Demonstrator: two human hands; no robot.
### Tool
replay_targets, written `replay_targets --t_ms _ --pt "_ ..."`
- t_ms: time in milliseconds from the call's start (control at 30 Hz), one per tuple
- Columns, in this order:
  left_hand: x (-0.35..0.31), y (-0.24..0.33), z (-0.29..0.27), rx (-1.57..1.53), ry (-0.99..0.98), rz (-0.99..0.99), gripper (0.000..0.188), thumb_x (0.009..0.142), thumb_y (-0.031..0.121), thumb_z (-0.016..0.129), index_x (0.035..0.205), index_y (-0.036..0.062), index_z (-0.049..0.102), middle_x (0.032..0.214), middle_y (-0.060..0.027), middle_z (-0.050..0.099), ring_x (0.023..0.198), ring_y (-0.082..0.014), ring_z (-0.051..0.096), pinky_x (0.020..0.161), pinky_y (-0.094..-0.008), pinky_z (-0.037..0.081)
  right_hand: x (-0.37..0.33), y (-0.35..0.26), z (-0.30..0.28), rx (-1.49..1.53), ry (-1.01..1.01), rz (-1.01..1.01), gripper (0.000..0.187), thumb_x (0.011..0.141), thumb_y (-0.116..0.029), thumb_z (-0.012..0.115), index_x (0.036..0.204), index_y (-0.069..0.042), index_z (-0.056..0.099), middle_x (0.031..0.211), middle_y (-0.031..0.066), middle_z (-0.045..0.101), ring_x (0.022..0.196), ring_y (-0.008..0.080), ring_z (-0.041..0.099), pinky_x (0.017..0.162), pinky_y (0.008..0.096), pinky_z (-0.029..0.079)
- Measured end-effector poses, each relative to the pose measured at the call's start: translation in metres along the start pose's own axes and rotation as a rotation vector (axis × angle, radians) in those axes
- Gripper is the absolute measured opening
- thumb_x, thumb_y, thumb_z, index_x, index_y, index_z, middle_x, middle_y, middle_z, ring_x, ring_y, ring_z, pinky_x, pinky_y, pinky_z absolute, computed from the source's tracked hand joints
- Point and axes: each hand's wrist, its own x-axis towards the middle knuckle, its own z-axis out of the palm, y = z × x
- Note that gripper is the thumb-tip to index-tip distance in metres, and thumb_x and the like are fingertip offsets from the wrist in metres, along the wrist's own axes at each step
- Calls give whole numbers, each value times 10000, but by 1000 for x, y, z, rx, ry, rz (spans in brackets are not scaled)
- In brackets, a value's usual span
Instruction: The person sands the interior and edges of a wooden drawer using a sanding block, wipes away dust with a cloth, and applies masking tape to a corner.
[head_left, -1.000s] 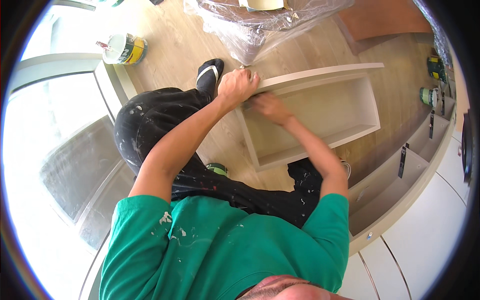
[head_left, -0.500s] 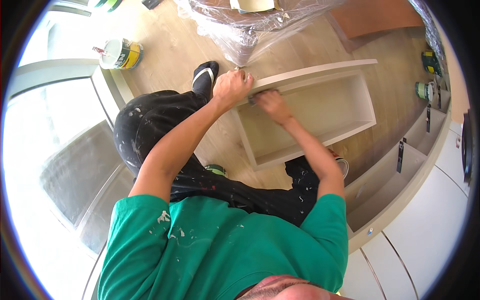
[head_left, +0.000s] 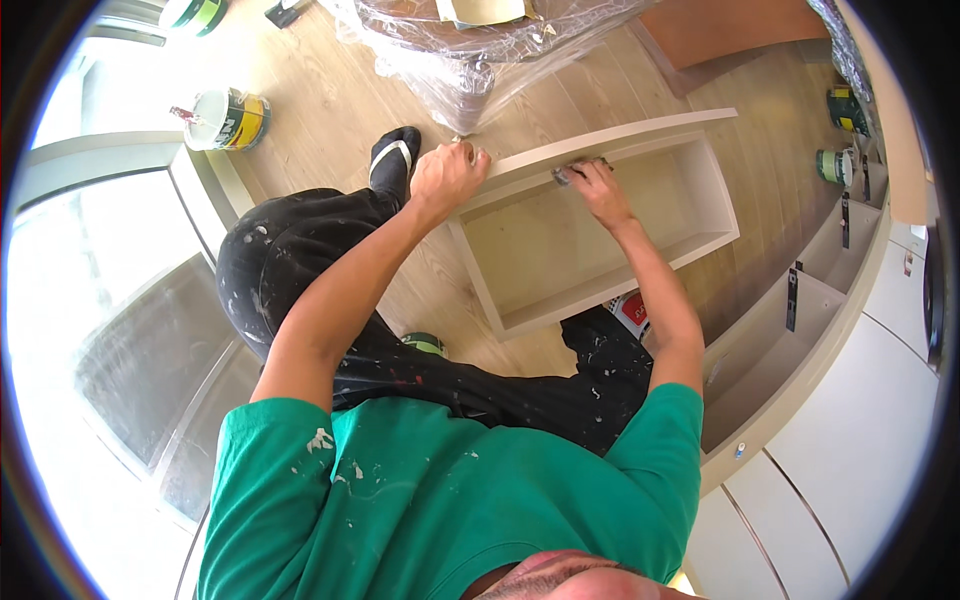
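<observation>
A pale beige drawer point(head_left: 650, 131) lies open side up on the wood floor, its long front panel on the far side. My left hand point(head_left: 448, 183) is closed around the left end of that panel. Inside the drawer, my right hand point(head_left: 602, 197) presses a small grey pad point(head_left: 562, 175) against the panel's inner face, a little left of its middle. The fingers cover most of the pad, so I cannot tell its exact kind.
Plastic wrap point(head_left: 465, 85) covers furniture beyond the drawer. A paint bucket point(head_left: 228, 120) stands at the far left, with green cans point(head_left: 832, 165) at the right. A cabinet frame with open drawer bays point(head_left: 770, 350) runs along the right. A red-and-white can point(head_left: 630, 312) sits beside my knee.
My right hand has slid rightward along the inside of the front panel with the grey pad. My left hand keeps its hold on the panel's end. The whole view has shifted slightly.
</observation>
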Motion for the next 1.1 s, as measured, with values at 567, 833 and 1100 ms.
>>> replay_targets --t_ms 567,833,1100 --pt "1 -3 1 1 -13 4 466 954 381 529 841 -24 731 817 -283 708 803 -434 718 818 -482 582 34 -83 37 128 -46 -119 306 861 -144 611 1137 -71 722 1178 65 653 1135 254 596 953 439 479" --pt "9 -7 0 13 16 3 477 950 397 529 841 -21 733 832 -284 712 801 -434 720 802 -488 587 65 -156 69 211 33 -153 316 854 -137 615 1143 -67 721 1180 76 652 1131 257 601 972 450 479" --pt "2 -3 3 5 0 7 448 959 385 527 911 -1 750 841 -280 705 811 -456 708 804 -516 574 28 -68 36 59 -19 -126 278 854 -147 600 1090 -77 730 1127 56 662 1122 240 603 941 428 483"
